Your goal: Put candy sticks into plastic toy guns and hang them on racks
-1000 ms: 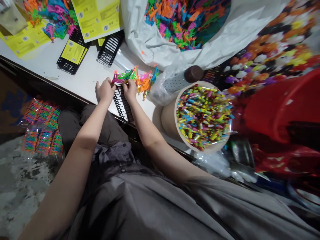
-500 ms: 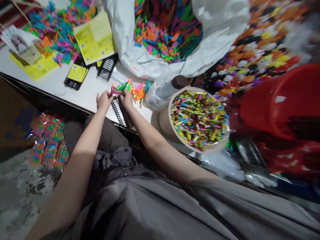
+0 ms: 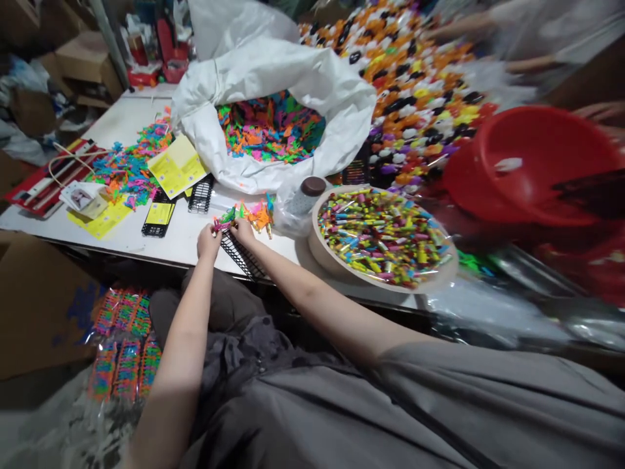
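Both hands meet at the top end of a black plastic grid rack, which slants toward the table's front edge. My left hand is closed in a pinch at a small pink plastic piece. On the rack's other side my right hand has its fingers pressed together; what they grip is too small to make out. Just beyond the fingers lie green plastic figures. Orange figures lie to their right, with shiny pencil-like ends pointing toward me.
A tub of colourful pencil pieces stands right, beside a brown-lidded bottle. Behind are a white sack of figures, yellow cards and black racks. A red basin stands far right, near another person's arms.
The view has tilted up, showing more of the table's far side. Both hands stay at the top of the rack in nearly the same pose.
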A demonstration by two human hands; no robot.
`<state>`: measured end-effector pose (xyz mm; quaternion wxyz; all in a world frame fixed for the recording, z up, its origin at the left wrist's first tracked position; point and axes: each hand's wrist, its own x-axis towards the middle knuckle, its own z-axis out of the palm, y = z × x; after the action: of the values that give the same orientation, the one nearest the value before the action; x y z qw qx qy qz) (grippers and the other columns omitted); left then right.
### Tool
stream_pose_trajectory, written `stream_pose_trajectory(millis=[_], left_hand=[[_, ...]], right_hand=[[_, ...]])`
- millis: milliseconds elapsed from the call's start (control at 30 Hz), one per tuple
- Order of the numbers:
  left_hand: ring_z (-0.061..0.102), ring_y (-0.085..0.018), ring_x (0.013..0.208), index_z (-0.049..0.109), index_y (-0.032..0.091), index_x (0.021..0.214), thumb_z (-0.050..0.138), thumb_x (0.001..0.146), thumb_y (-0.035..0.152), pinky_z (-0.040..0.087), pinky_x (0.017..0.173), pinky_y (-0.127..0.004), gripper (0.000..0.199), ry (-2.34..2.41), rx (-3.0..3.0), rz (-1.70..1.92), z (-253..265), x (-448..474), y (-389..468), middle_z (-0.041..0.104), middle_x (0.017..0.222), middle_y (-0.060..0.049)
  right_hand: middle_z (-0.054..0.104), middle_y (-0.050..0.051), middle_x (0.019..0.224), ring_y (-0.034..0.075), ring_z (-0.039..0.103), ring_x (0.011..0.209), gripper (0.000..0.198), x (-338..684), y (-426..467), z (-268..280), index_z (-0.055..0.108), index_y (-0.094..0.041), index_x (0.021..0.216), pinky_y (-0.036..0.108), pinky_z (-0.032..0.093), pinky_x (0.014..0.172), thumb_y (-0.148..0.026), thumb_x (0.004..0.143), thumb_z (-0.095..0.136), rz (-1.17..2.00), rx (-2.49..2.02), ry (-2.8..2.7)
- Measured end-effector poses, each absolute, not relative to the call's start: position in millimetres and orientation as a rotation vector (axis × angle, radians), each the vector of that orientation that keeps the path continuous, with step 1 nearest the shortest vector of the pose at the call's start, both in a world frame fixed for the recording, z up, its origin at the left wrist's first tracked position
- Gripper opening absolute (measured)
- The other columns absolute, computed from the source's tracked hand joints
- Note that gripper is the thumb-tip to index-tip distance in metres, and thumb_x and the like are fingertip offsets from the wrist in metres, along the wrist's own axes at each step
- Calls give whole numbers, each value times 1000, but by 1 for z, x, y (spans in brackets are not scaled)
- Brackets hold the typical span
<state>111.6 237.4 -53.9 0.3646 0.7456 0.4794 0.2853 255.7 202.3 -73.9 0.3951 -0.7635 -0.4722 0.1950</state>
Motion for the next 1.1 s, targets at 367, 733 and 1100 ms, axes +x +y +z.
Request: stream_pose_trajectory(millis=[367, 733, 1100], left_hand=[[62, -17, 95, 58, 15, 99, 54, 80, 14, 47, 86, -26, 20, 1044, 1615, 783, -58, 119, 243, 66, 101, -7], [62, -16, 94, 57, 17, 110, 54, 79, 12, 50, 85, -27, 32, 992, 1498, 757, -72, 127, 247, 66, 102, -5], [59, -19, 93, 61, 10, 98, 64, 76, 14, 45, 88, -29, 22, 879, 1584, 894, -92, 130, 234, 64, 103, -11]], right_hand=[[57, 6, 75, 19, 48, 72, 6, 253, 202, -78, 46, -18, 66, 31, 40, 73, -17, 72, 47, 486, -1921, -1141], [55, 6, 74, 19, 48, 74, 8, 256, 202, -83, 48, -17, 66, 32, 40, 78, -17, 74, 50, 486, -1911, -1101], [54, 5, 75, 16, 47, 73, 8, 267, 183, -109, 49, -15, 70, 34, 42, 78, -11, 77, 48, 475, -1977, -1123]])
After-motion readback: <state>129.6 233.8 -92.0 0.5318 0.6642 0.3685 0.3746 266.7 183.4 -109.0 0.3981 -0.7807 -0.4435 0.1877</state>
